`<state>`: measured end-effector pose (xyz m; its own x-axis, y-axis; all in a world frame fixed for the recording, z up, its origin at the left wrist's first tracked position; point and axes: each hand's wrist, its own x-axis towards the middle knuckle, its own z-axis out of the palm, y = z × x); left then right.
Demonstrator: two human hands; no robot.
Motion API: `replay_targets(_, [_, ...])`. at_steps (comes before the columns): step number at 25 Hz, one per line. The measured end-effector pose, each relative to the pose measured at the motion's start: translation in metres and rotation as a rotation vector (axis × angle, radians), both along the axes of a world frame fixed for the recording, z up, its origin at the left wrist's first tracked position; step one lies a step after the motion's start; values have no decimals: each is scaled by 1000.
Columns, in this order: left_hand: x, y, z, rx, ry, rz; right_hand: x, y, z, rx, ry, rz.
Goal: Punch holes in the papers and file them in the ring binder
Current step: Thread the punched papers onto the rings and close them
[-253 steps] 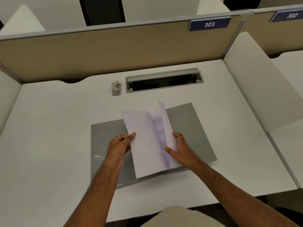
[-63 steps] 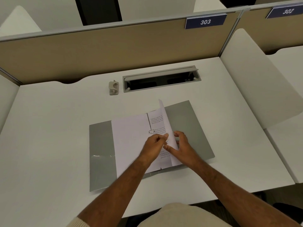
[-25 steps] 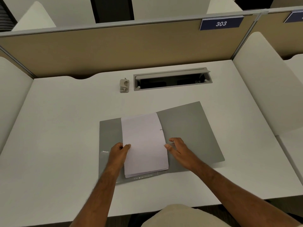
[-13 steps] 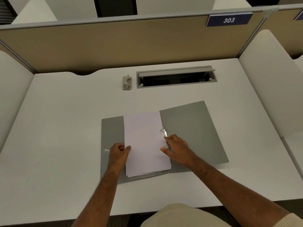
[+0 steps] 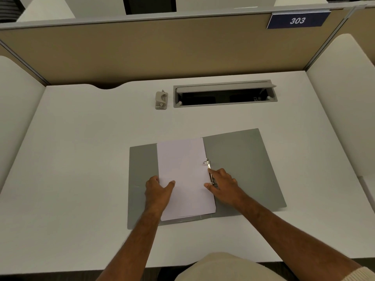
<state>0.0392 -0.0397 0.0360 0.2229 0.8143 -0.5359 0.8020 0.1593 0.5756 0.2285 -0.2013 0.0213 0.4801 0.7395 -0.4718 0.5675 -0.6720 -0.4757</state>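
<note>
A grey ring binder [image 5: 243, 163] lies open and flat on the white desk. A stack of white papers [image 5: 184, 171] rests face down on its left half, threaded on the metal rings [image 5: 209, 169] along the spine. My left hand [image 5: 158, 189] holds the stack's left edge, thumb on top. My right hand [image 5: 221, 183] rests over the lower part of the ring mechanism, thumb touching the papers' right edge. The upper ring shows clear of my fingers. A small beige hole punch [image 5: 161, 100] stands at the back of the desk, apart from both hands.
A grey cable tray [image 5: 224, 93] with its lid raised sits in the desk behind the binder. Beige partition walls [image 5: 142, 51] close off the back. White side dividers [image 5: 343, 98] stand left and right. The desk's front edge runs just above my lap.
Both sheets that stood open earlier now lie flat on the left stack. My right hand has slid onto the ring mechanism. My left hand stays on the stack's left edge.
</note>
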Motion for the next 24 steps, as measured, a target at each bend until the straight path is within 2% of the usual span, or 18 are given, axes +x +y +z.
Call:
replay_targets(9, [20, -6, 3, -20, -3, -31, 9, -7, -12, 22, 110, 6])
replay_targets(16, [48, -14, 11, -209, -248, 73, 11, -8, -12, 34, 113, 14])
replay_targets(20, [57, -17, 15, -233, -296, 70, 14, -12, -16, 142, 200, -59])
replay_targets(24, [64, -20, 22, -281, -358, 46, 26, -20, -13, 253, 378, -121])
